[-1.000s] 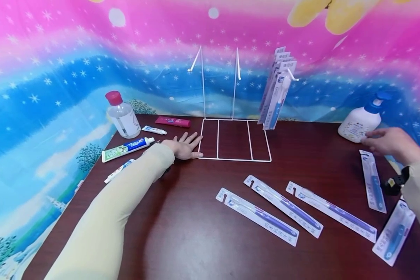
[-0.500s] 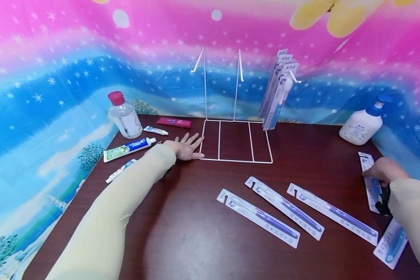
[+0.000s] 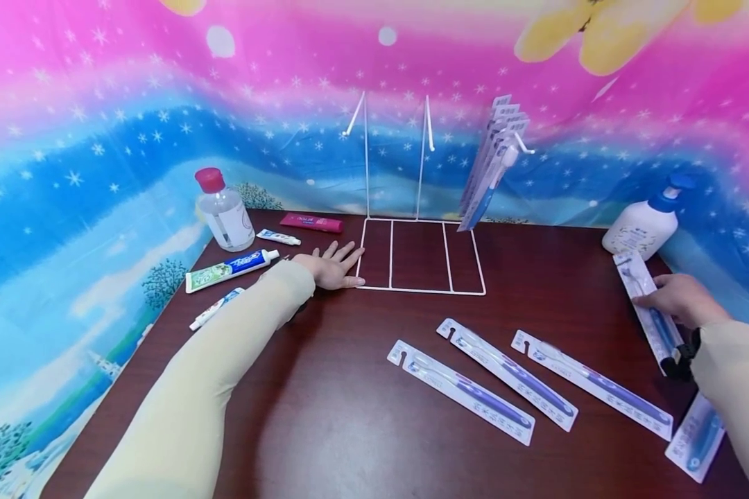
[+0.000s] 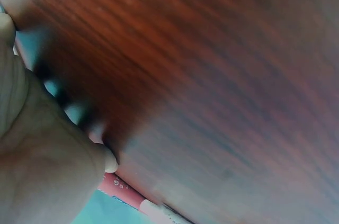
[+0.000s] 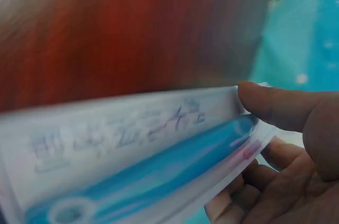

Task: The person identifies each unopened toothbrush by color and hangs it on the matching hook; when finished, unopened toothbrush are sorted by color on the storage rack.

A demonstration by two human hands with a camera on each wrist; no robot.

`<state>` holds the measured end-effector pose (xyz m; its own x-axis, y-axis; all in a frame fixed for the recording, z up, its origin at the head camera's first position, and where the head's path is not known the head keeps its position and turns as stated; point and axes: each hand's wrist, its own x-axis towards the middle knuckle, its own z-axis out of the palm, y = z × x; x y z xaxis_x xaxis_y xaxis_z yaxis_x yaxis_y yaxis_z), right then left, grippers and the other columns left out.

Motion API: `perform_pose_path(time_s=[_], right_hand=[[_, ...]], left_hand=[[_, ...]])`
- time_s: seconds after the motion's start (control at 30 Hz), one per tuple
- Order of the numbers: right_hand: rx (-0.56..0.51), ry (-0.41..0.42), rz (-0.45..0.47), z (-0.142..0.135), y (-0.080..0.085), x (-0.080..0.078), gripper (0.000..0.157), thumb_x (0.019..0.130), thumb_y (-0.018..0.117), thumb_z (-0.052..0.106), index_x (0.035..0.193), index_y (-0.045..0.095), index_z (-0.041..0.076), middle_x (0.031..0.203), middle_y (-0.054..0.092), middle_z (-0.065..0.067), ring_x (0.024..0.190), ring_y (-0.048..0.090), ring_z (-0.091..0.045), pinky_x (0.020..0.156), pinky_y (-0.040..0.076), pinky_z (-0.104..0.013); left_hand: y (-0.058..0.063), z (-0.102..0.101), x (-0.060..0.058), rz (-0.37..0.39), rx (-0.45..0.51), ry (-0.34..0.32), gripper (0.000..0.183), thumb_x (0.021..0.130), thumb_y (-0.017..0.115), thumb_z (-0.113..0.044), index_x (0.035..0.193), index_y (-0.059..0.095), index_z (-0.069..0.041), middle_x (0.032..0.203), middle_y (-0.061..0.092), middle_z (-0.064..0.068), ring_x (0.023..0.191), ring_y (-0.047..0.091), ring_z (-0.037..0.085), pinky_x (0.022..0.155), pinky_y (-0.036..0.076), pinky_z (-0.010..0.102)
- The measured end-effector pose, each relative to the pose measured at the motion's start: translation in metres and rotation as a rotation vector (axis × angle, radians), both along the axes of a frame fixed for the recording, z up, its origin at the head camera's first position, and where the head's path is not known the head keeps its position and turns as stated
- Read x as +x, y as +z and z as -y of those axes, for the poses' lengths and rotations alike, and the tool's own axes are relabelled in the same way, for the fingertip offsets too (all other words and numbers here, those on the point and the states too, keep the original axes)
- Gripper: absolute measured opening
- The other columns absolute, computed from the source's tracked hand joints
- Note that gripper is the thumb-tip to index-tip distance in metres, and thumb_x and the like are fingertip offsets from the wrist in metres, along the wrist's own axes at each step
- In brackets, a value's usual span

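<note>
Right wrist view: the right hand (image 5: 304,176) pinches a blue toothbrush pack (image 5: 137,168), thumb on the printed face, other fingers behind it. Just under the wrist, a second blue pack (image 3: 693,443) lies partly covered by the right sleeve (image 3: 736,388). Just beyond the grip stands a pump bottle (image 3: 639,225), with the held pack's top end beside its base. Left of the grip lie three purple packs (image 3: 593,384); farther left stands a white wire rack (image 3: 391,253), several packs (image 3: 489,170) hanging from its right hook. Farther still, the left hand (image 3: 333,269) rests with fingers spread, fingertips at the rack's base wire. Beyond it are toothpaste tubes (image 3: 232,270) and a red-capped bottle (image 3: 227,218).

Being pinched at one edge, the pack could twist or slip; so close to the pump bottle, a sideways swing might knock it. A bump against the rack could set the hanging packs swaying.

A black wrist device (image 3: 680,364) hides the held pack's lower end, so whether it touches the tabletop (image 3: 324,416) cannot be told. Left wrist view is mostly blurred wood; the left fingers are largely hidden there.
</note>
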<state>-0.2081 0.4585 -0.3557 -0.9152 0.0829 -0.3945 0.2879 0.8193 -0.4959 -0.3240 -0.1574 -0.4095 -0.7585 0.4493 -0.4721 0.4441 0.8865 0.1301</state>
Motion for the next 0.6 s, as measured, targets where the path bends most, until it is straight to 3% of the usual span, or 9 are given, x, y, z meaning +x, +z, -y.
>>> perform_pose_path(time_s=[0.13, 0.27, 0.5, 0.6], right_hand=[[0.032, -0.024, -0.213, 0.025, 0.022, 0.002, 0.068, 0.085, 0.062, 0.040, 0.118, 0.043, -0.016, 0.093, 0.055, -0.031, 0.073, 0.056, -0.031, 0.057, 0.049, -0.039], [0.051, 0.028, -0.367, 0.061, 0.056, 0.007, 0.066, 0.088, 0.051, 0.050, 0.119, 0.049, -0.009, 0.100, 0.056, -0.031, 0.079, 0.057, -0.034, 0.057, 0.047, -0.037], [-0.018, 0.162, -0.508, 0.139, 0.107, 0.022, 0.062, 0.092, 0.047, 0.046, 0.135, 0.042, 0.002, 0.117, 0.052, -0.028, 0.092, 0.057, -0.040, 0.062, 0.050, -0.037], [-0.050, 0.192, -0.528, 0.168, 0.120, 0.026, 0.060, 0.092, 0.048, 0.044, 0.139, 0.040, 0.007, 0.119, 0.053, -0.025, 0.096, 0.056, -0.039, 0.066, 0.050, -0.036]], left_hand=[[0.006, -0.001, 0.006, 0.006, 0.008, 0.001, 0.084, 0.086, 0.029, -0.070, 0.147, -0.011, -0.028, 0.153, -0.013, 0.001, 0.137, -0.011, 0.033, 0.102, 0.001, 0.061], [0.008, 0.000, 0.006, 0.002, 0.019, -0.007, 0.085, 0.085, 0.029, -0.071, 0.147, -0.010, -0.029, 0.153, -0.011, 0.002, 0.136, -0.011, 0.035, 0.101, 0.000, 0.062], [0.014, -0.002, 0.011, -0.001, 0.005, -0.012, 0.083, 0.086, 0.028, -0.070, 0.147, -0.010, -0.027, 0.153, -0.011, 0.002, 0.137, -0.010, 0.034, 0.103, 0.002, 0.061], [0.008, -0.002, 0.006, -0.008, -0.010, -0.015, 0.084, 0.086, 0.028, -0.070, 0.147, -0.010, -0.028, 0.153, -0.012, 0.001, 0.137, -0.010, 0.033, 0.103, 0.004, 0.060]])
